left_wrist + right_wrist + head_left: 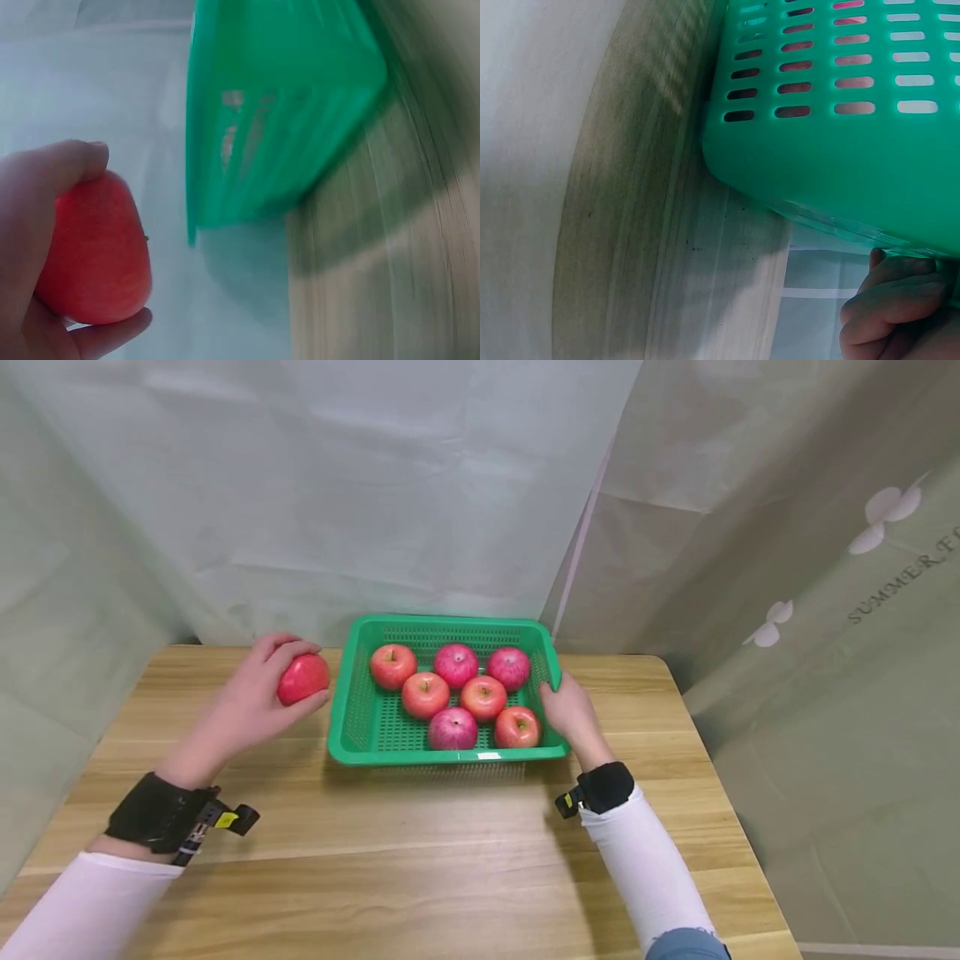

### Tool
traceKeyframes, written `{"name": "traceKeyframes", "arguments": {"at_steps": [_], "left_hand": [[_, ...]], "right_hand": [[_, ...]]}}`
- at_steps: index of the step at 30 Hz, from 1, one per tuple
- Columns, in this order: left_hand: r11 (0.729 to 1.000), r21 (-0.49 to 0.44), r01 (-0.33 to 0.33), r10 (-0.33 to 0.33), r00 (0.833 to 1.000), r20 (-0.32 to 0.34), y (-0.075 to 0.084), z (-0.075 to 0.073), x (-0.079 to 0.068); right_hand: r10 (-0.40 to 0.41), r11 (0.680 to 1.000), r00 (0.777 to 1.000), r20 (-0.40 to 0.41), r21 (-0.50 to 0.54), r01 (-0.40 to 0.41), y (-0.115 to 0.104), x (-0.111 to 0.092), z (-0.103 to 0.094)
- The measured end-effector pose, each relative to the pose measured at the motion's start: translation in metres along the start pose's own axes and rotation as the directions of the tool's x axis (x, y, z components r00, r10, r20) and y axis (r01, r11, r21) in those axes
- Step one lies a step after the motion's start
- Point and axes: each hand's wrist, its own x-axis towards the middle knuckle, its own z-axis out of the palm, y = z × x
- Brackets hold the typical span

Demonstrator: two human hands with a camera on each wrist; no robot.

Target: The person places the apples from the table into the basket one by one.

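Observation:
Left of the green basket (345, 710), my left hand (251, 697) grips a red apple (303, 680) between thumb and fingers, raised over the table. The left wrist view shows this apple (101, 251) from close by, with the basket (277, 150) blurred beside it. My right hand (572, 714) holds the basket's right rim; in the right wrist view its fingers (896, 300) curl at the rim. Several apples lie spread inside the basket, some orange-red like the one (425, 696) near the middle, others deeper pink like the one (453, 729) at the front.
The basket stands toward the back of a wooden table (420, 860). Pale sheeting (375, 485) hangs behind the table, and a printed curtain (847, 693) hangs along the right side.

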Motion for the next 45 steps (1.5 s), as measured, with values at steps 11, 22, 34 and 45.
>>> {"name": "traceKeyframes", "arguments": {"at_steps": [11,22,34,45], "left_hand": [[0.989,0.002,-0.149,0.148,0.984,0.097,0.039,0.041,0.020],[0.979,0.012,-0.203,0.192,0.943,0.272,0.052,0.066,0.032],[0.981,0.064,-0.181,0.132,0.877,0.461,0.051,0.077,0.035],[0.977,0.089,-0.194,0.121,0.844,0.522,0.049,0.083,0.040]], "right_hand": [[0.003,1.000,1.000,0.000,-0.005,-0.003,0.001,0.000,-0.001],[0.009,1.000,1.000,-0.004,0.008,-0.009,0.002,0.002,0.001],[-0.002,1.000,1.000,-0.007,0.013,0.002,0.002,0.001,0.002],[-0.012,1.000,1.000,-0.019,0.019,0.012,0.002,0.002,0.002]]}}
